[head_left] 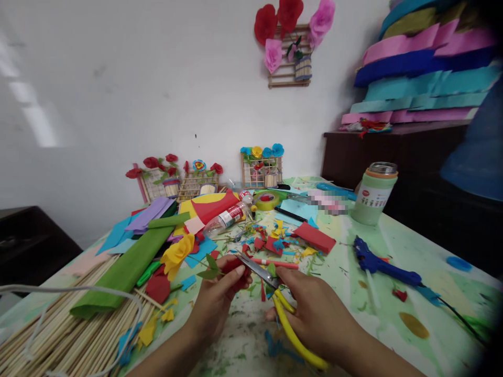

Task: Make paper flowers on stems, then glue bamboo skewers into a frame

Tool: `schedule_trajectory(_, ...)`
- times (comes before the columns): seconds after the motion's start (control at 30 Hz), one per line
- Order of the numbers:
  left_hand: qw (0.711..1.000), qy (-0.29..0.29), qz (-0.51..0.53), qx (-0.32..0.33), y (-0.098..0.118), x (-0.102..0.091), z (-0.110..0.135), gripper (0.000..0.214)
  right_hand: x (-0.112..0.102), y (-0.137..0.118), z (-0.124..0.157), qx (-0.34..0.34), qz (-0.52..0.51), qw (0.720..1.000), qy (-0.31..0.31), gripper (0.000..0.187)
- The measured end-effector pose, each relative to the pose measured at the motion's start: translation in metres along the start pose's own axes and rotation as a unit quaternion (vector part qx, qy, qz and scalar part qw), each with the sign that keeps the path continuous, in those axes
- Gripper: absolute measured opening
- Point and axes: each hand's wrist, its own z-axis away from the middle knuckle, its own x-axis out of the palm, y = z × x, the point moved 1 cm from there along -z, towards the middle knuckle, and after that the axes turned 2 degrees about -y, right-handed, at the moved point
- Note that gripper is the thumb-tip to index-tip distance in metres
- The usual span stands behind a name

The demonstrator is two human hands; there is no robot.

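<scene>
At six o'clock over the bench, the left hand pinches red paper; the right hand grips yellow-handled scissors beside it. That piece looks unfinished; the yellow paper flower, nine o'clock, and flowered frame, twelve, seem complete.

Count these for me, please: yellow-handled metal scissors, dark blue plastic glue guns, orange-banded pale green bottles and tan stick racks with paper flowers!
Yellow-handled scissors: 1
Dark blue glue gun: 1
Pale green bottle: 1
Stick racks: 4
Total: 7
</scene>
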Motion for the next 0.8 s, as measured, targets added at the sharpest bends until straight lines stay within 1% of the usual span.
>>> schedule_trajectory(0.27,0.999,-0.031,-0.041,-0.010,0.005,-0.003,-0.004,0.009,-0.001,0.002,0.001,0.005,-0.009,1.000,0.001,0.024)
schedule_trajectory(0.6,0.992,-0.075,-0.099,-0.037,0.013,-0.007,-0.009,0.011,0.000,0.009,0.001,-0.011,0.004,1.000,0.006,0.021)
schedule_trajectory(0.8,0.989,-0.084,-0.104,-0.060,0.016,-0.010,-0.012,0.013,0.000,0.010,0.002,-0.017,0.016,1.000,0.010,0.021)
